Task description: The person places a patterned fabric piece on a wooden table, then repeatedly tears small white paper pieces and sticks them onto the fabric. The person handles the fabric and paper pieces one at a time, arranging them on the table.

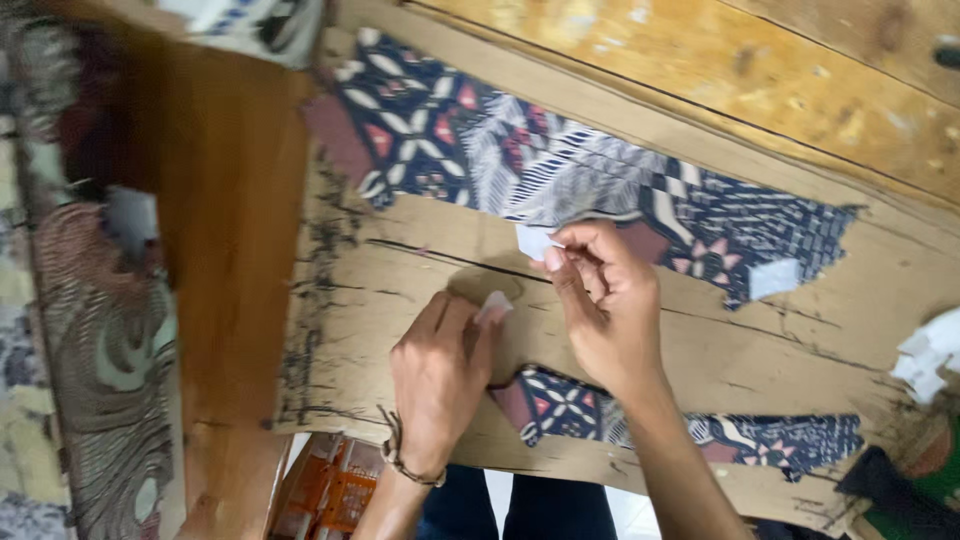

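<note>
My right hand (605, 300) pinches a small white slip of paper (533, 241) between thumb and fingers, over the edge of a long patterned navy fabric piece (560, 165). Beside it, my left hand (440, 375) presses a second small white piece (494, 301) onto the brown cardboard sheet (400, 270). A cord bracelet sits on the left wrist. A smaller patterned fabric strip (700, 425) lies under my right forearm, near the cardboard's front edge.
A white scrap (773, 277) rests on the long fabric at the right. Crumpled white paper (930, 355) lies at the far right. A wooden board (230, 250) borders the cardboard on the left, with patterned cloth (100, 330) beyond. An orange object (330, 490) sits below.
</note>
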